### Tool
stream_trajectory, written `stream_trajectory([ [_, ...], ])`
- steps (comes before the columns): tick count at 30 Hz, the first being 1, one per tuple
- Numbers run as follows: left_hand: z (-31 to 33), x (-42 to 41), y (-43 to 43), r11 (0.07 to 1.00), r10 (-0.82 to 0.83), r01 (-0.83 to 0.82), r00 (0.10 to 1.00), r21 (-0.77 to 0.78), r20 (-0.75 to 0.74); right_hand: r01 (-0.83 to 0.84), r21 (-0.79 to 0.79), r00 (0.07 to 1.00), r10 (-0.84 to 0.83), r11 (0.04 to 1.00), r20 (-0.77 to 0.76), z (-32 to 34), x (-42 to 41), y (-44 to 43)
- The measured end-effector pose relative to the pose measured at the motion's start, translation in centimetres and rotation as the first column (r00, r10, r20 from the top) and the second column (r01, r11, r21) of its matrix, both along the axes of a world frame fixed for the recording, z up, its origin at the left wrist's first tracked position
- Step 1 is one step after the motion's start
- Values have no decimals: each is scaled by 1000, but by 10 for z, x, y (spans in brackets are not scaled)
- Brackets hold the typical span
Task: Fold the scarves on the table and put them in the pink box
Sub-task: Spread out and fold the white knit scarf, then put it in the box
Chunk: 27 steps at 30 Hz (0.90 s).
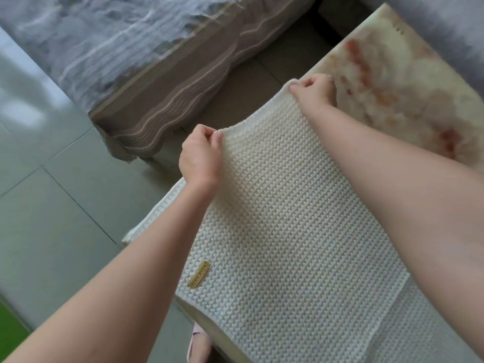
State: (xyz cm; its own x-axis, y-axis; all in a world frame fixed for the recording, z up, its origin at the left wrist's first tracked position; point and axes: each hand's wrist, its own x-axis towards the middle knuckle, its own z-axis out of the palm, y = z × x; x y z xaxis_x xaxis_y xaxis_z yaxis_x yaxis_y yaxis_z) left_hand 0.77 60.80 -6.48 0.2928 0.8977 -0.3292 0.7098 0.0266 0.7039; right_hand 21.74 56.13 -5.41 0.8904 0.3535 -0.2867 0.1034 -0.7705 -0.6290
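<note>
You've got the cream knitted scarf [288, 218] by its far edge: your left hand [200, 155] pinches one corner and your right hand [313, 91] pinches the other, both closed on the knit. The scarf lies across the marbled desk [392, 95], with its near end hanging over the desk's edge toward you.

Watch the left side. That corner sits right at the desk's edge, above the floor [52, 205], so if your pinch slips, the weight of the hanging part could drag the whole piece off. The knit looks thick and stretchy, so an uneven pull from one hand would probably skew the fold and leave the edges mismatched. A lower layer peeks out at the left and at the near right, and it may shift as you bring the top over.

Now the count: one scarf in sight, with one gold label [199, 274], and two hands on it. There's one desk and one bed [131, 61] beyond. A pink shape [197, 344] shows at the bottom edge, but I can't tell whether it's the box.
</note>
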Motion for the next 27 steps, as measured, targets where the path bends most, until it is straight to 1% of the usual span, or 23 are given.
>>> stream_trajectory([
  [2, -4, 2, -4, 998, -67, 67, 992, -3, -103, -43, -68, 998, 46, 997, 45, -12, -6, -1],
  [4, -5, 1, -6, 994, -105, 109, 986, 22, -126, -76, -102, 982, 92, 992, 166, -16, -15, -3],
  [6, -4, -5, -8, 991, -129, 131, 988, 26, -81, -129, -110, 938, 157, 986, 309, -11, -28, -5],
  [7, -3, -9, -9, 992, -125, 125, 991, 14, -37, -194, -88, 906, 213, 977, 366, -7, -37, -6],
  [8, -1, -15, -11, 994, -109, 109, 994, -1, 11, -284, -68, 875, 287, 956, 390, -4, -48, -8],
  [9, 1, -23, -12, 996, -92, 93, 995, -16, 47, -399, -55, 841, 389, 915, 376, -1, -60, -10],
  [10, 4, -32, -13, 996, -85, 87, 994, -28, 62, -515, -42, 802, 498, 856, 330, 0, -74, -12],
  [12, 9, -55, -17, 992, -103, 105, 994, -63, 43, -708, -28, 687, 697, 706, 206, -1, -102, -17],
  [14, 14, -81, -21, 984, -116, 115, 993, -135, 2, -816, -101, 552, 819, 569, 157, -4, -121, -19],
  [15, 17, -93, -23, 978, -119, 113, 993, -173, -23, -839, -150, 506, 851, 523, 140, -6, -125, -19],
  [16, 20, -104, -26, 973, -128, 115, 990, -199, -54, -847, -180, 486, 866, 500, 120, -6, -127, -19],
  [17, 22, -114, -29, 969, -145, 123, 985, -213, -92, -849, -190, 481, 870, 493, 109, -5, -126, -18],
  [19, 27, -131, -37, 966, -171, 134, 972, -222, -160, -850, -163, 487, 866, 500, 114, -3, -123, -18],
  [21, 27, -146, -42, 972, -155, 113, 966, -206, -205, -854, -154, 488, 868, 496, 91, -1, -121, -19],
  [23, 27, -156, -43, 981, -117, 74, 963, -179, -243, -860, -199, 469, 882, 470, 56, -2, -122, -19],
  [25, 23, -162, -43, 989, -64, 32, 971, -143, -228, -855, -230, 455, 885, 465, 95, -5, -125, -17],
  [26, 22, -163, -43, 991, -24, -1, 981, -131, -190, -839, -234, 470, 871, 491, 142, -6, -125, -15],
  [27, 21, -163, -41, 992, 21, -38, 990, -122, -138, -810, -218, 510, 838, 544, 193, -6, -125, -13],
])
